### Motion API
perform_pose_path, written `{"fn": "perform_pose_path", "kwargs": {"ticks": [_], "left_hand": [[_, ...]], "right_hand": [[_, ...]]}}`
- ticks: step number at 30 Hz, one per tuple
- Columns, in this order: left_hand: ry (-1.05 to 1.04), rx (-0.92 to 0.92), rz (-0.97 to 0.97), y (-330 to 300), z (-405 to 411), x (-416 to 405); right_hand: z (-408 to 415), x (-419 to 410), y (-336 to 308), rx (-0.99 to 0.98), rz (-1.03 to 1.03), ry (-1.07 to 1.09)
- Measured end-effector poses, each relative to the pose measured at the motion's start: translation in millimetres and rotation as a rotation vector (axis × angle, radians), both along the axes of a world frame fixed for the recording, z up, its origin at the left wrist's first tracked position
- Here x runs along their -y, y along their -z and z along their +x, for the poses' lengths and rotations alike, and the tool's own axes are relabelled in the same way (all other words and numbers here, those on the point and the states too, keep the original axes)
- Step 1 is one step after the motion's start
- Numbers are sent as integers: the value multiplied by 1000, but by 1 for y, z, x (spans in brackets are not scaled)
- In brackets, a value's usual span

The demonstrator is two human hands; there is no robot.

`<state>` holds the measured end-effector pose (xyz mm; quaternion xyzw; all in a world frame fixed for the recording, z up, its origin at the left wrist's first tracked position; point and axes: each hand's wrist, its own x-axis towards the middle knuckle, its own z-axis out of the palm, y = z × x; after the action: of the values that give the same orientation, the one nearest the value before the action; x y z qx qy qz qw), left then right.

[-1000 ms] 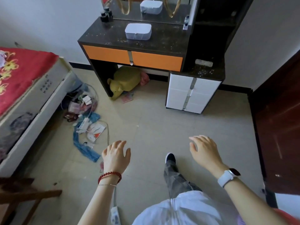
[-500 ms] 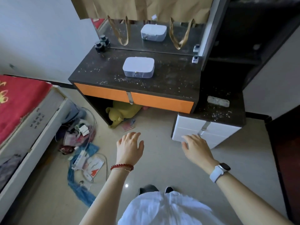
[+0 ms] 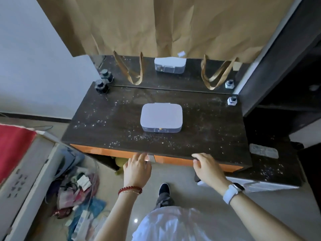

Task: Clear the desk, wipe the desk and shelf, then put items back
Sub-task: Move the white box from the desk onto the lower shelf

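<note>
She had stepped up from across the room, and both hands, the left hand (image 3: 137, 168) and the right hand (image 3: 209, 168), now reached the tabletop (image 3: 111, 129) edge, fingers loose and holding nothing. The white box (image 3: 161, 119) sat mid-tabletop among dusty crumbs, so clearing looked ready to begin.

The single head view looks forward and steeply down from just in front of the desk (image 3: 121, 119), close above its near edge. It faces the mirror (image 3: 173, 75) behind the desk, with floor below the desk's near edge.
</note>
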<state>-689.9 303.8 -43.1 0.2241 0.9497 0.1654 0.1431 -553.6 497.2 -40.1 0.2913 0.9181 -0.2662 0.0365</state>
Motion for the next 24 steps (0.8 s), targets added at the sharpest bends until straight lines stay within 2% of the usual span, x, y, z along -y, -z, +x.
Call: {"fn": "perform_pose_path", "kwargs": {"ticks": [2, 6, 9, 12, 18, 24], "left_hand": [[-17, 11, 49, -5, -41, -12], [-61, 79, 140, -8, -107, -44], [-147, 264, 210, 1, -137, -67], [-165, 388, 232, 14, -153, -85], [-197, 395, 311, 19, -150, -98], [-164, 312, 454, 2, -145, -108]], "right_hand": [[-36, 0, -2, -13, -72, 44], [-101, -11, 0, -69, -182, 280], [-134, -22, 1, -77, -235, 462], [-157, -34, 10, 1, -277, 508], [-175, -35, 24, -16, -268, 538], [-162, -32, 7, -159, -250, 561]]}}
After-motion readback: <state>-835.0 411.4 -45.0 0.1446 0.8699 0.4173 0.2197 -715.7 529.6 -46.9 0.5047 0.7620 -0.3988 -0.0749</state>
